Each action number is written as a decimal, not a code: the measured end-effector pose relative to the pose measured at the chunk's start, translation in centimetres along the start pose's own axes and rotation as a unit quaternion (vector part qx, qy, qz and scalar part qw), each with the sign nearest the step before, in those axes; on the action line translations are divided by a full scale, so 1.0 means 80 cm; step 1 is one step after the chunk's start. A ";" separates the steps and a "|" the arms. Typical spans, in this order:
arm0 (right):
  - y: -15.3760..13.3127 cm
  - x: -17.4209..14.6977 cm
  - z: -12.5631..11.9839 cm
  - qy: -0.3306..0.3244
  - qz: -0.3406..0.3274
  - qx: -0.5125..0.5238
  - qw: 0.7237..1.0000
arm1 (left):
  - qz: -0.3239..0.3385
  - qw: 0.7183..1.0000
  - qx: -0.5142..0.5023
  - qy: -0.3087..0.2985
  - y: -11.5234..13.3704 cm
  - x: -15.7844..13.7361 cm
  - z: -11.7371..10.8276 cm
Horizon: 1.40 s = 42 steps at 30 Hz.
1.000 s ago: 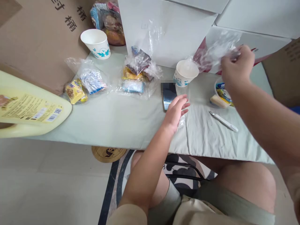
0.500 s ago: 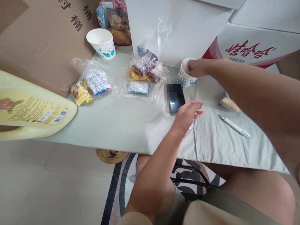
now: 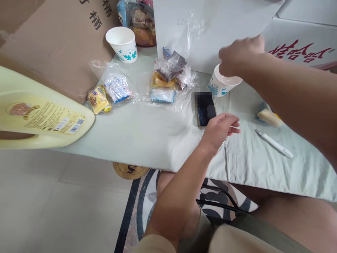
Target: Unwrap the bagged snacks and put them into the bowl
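My right hand [image 3: 240, 58] is raised just above the rim of a white paper cup [image 3: 223, 84] with a blue print. Its fingers are curled in and somewhat blurred; whatever they hold, if anything, is hidden. Beside the lower edge of a dark-screened phone [image 3: 206, 110], my left hand [image 3: 219, 130] hovers or rests with fingers loosely stretched out, holding nothing visible. A scrap of clear plastic [image 3: 223, 144] peeks out beneath it. To the right lie a white pen-like cutter [image 3: 273, 143] and a wrapped yellowish snack [image 3: 270, 117], partly behind my right forearm.
Wrapped snacks [image 3: 168, 79] lie at the middle back, and more packets [image 3: 100, 100] lie to the left. A second paper cup [image 3: 123, 45] stands by a cardboard box [image 3: 52, 45]. A large yellow jug [image 3: 52, 116] fills the left edge. White boxes [image 3: 210, 42] line the back.
My right hand has come up out of the paper cup and is now above its rim. My left hand keeps its pose by the phone. The whole view has shifted slightly.
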State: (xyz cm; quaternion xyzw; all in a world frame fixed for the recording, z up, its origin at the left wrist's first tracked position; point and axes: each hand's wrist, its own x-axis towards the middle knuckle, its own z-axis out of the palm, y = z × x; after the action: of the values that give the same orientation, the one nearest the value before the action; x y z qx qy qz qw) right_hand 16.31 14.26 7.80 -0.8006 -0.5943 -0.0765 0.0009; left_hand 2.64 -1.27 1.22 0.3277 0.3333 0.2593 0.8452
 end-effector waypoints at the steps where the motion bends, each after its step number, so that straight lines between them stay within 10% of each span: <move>1: -0.011 -0.010 -0.009 0.009 -0.030 -0.046 0.998 | 0.001 1.000 0.002 0.004 -0.001 0.001 0.000; 5: -0.070 -0.057 -0.007 -0.020 -0.217 0.030 0.975 | 0.031 0.996 0.088 0.015 -0.012 0.009 0.002; 10: -0.134 -0.080 0.072 -0.071 -0.353 0.036 0.932 | 0.106 0.943 0.309 0.058 -0.031 0.011 -0.004; 15: -0.146 -0.080 0.112 -0.038 -0.377 0.014 0.925 | 0.087 0.913 0.391 0.076 -0.031 0.006 -0.014; 26: -0.120 -0.099 0.090 0.005 -0.415 -0.022 0.909 | 0.076 0.884 0.458 0.052 -0.039 0.005 -0.008; 42: -0.123 -0.065 0.119 0.036 -0.330 0.061 0.941 | 0.071 0.895 0.435 0.071 -0.034 0.009 -0.017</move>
State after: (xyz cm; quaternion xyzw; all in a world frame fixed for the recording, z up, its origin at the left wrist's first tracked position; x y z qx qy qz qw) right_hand 6.62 13.12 -3.13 -0.5548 -0.8281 -0.0648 0.0463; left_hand 2.69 -2.09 -1.80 0.6665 0.4478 0.1704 0.5712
